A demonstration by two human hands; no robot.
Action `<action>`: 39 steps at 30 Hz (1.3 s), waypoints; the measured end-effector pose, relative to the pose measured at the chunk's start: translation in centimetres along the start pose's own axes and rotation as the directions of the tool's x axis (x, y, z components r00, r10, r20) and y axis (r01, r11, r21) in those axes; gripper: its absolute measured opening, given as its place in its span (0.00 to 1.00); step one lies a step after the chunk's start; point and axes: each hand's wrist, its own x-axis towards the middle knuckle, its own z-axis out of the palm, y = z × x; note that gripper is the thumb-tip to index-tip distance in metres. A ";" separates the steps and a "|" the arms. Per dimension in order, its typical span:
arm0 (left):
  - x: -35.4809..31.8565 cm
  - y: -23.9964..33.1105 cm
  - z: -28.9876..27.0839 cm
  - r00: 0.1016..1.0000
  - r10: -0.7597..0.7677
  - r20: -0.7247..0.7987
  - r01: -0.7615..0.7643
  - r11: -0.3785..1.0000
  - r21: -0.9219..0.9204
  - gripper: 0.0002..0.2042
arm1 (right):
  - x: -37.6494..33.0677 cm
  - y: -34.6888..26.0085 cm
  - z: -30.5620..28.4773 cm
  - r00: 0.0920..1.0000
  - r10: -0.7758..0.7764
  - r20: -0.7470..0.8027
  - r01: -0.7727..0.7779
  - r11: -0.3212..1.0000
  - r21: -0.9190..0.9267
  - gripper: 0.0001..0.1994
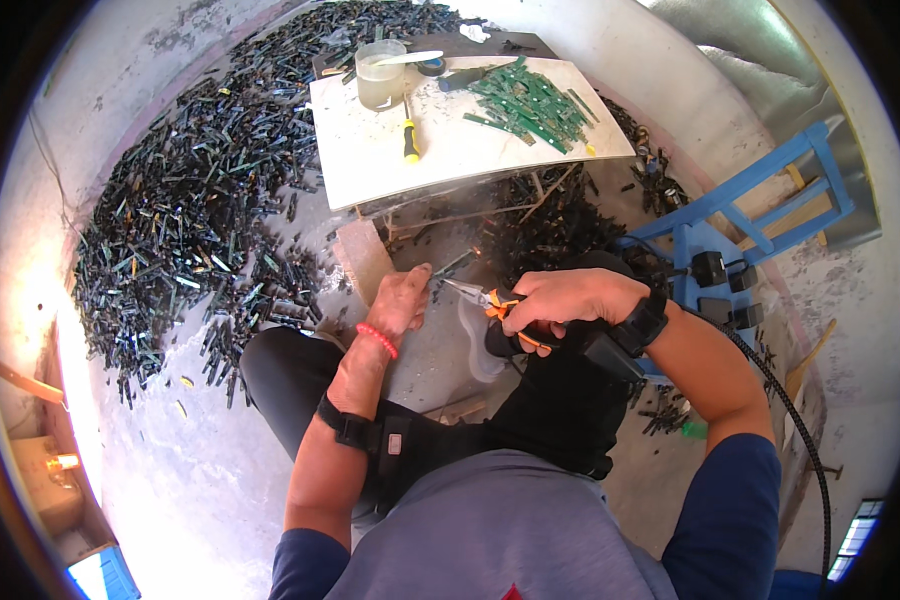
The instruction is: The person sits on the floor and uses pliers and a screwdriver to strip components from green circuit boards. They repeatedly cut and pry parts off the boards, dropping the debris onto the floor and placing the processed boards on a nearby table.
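Note:
My right hand (pixel 575 303) is wrapped round a pair of long-nose pliers (pixel 496 301) with orange and black handles. The jaws point left toward my left hand (pixel 402 300), which is closed, its thumb and finger pinching a thin dark strip (pixel 457 264), perhaps a narrow circuit board. The plier tips are right beside the strip's lower end; whether they touch it I cannot tell. Both hands are in front of my knees, below the near edge of the white-topped table (pixel 370 165).
On the table are a pile of green circuit board strips (pixel 535 105), a cloudy clear jar (pixel 380 78) and a yellow-black screwdriver (pixel 410 140). Dark strips heap over the floor (pixel 200 190) at left. A blue chair (pixel 760 220) with black devices and a cable stands at right.

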 end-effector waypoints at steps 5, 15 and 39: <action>0.0 -0.1 0.1 1.000 0.009 -0.016 -0.010 0.998 -0.062 0.19 | 0.1 0.5 0.8 0.998 -0.037 -0.044 0.044 0.985 0.168 0.12; 0.1 -0.4 -0.1 1.000 0.026 -0.012 -0.027 0.997 -0.078 0.17 | 0.8 1.6 1.7 0.987 -0.086 -0.133 0.125 0.938 0.323 0.11; -0.5 0.1 -0.4 0.952 -0.019 0.307 0.125 0.936 -0.330 0.23 | 1.6 3.3 3.2 0.316 -0.816 -0.484 -0.139 0.465 -0.875 0.05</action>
